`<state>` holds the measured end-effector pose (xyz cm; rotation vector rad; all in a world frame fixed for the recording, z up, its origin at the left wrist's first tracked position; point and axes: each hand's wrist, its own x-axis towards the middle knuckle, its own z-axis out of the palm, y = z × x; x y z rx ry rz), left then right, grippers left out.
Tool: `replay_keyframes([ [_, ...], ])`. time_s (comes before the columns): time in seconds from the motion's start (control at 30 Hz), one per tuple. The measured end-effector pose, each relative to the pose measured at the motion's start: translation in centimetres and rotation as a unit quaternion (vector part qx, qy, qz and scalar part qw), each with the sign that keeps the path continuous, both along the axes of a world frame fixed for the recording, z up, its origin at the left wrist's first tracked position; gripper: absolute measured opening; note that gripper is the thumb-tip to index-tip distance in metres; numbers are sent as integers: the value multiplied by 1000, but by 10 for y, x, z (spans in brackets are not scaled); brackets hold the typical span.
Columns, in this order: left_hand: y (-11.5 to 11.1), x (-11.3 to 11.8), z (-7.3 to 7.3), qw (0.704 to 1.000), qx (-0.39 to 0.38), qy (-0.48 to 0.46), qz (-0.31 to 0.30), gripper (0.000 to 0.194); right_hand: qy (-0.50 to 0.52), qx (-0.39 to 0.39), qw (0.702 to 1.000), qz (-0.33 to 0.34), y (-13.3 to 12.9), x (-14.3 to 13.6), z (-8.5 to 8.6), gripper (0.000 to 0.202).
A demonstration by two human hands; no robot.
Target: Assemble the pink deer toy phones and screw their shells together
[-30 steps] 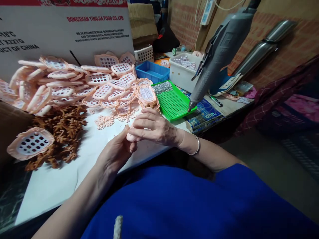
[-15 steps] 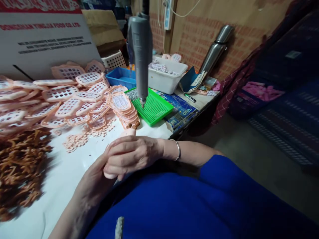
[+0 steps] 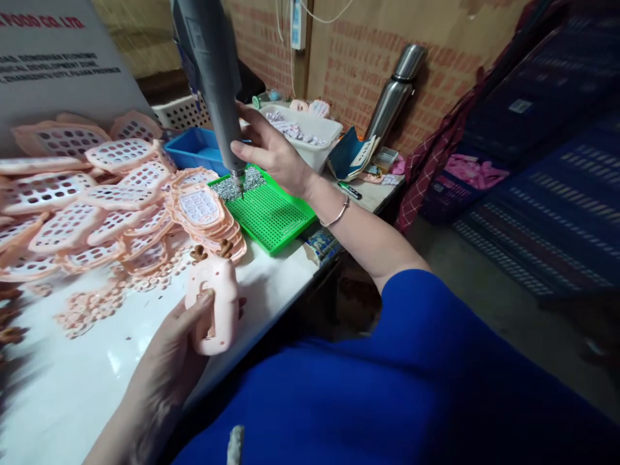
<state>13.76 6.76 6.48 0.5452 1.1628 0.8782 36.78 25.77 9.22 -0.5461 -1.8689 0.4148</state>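
Note:
In the head view, my left hand [image 3: 177, 345] is closed around a pink plastic toy casing [image 3: 225, 307]. Two brown antler-shaped pieces [image 3: 198, 253] stick up from its top, and its near face shows small screw holes. My thumb presses on the middle of that face. My right hand [image 3: 276, 152] is raised beside a grey electric screwdriver [image 3: 210, 77] that hangs bit down. Its thumb lies at the tool's right edge with the fingers apart; the tool hides some fingertips. Below the bit sits a green perforated tray [image 3: 278, 223] with small silver screws [image 3: 254, 177] at its far end.
Pink frames with white grids [image 3: 68, 226] are piled at left, with small pink rings [image 3: 92, 310] before them. Behind stand a blue bin [image 3: 194, 145] and a white tub [image 3: 317, 152] of small parts. A steel flask [image 3: 394, 93] leans against the wall.
My hands have parted. The right one has left the casing and risen to the screwdriver; the left one keeps the casing, now upright and in plain view. The camera has turned right.

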Motion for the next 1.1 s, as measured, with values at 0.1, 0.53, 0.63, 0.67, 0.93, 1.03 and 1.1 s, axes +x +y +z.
replay_keyframes([
  [0.1, 3, 12, 7, 999, -33, 14, 11, 65, -4, -22, 1000, 5, -15, 10, 3, 62],
  [0.53, 9, 30, -13, 998, 10, 10, -61, 60, 100, -250, 941, -204, -74, 19, -15, 49],
  [0.63, 10, 31, -18, 998, 19, 15, -61, 60, 156, -239, 944, -167, -79, 16, -16, 53],
  [0.67, 10, 31, -19, 998, 22, 17, -60, 60, 174, -231, 945, -153, -80, 16, -17, 53],
  [0.93, 11, 29, -19, 998, 35, 5, -54, 54, 165, -264, 931, -190, -78, 18, -19, 50],
  [1.03, 12, 27, -21, 999, 29, -10, -42, 48, 189, -250, 936, -160, -79, 17, -20, 52],
  [1.1, 11, 28, -20, 999, 32, -14, -42, 50, 201, -241, 938, -148, -79, 16, -21, 55],
])
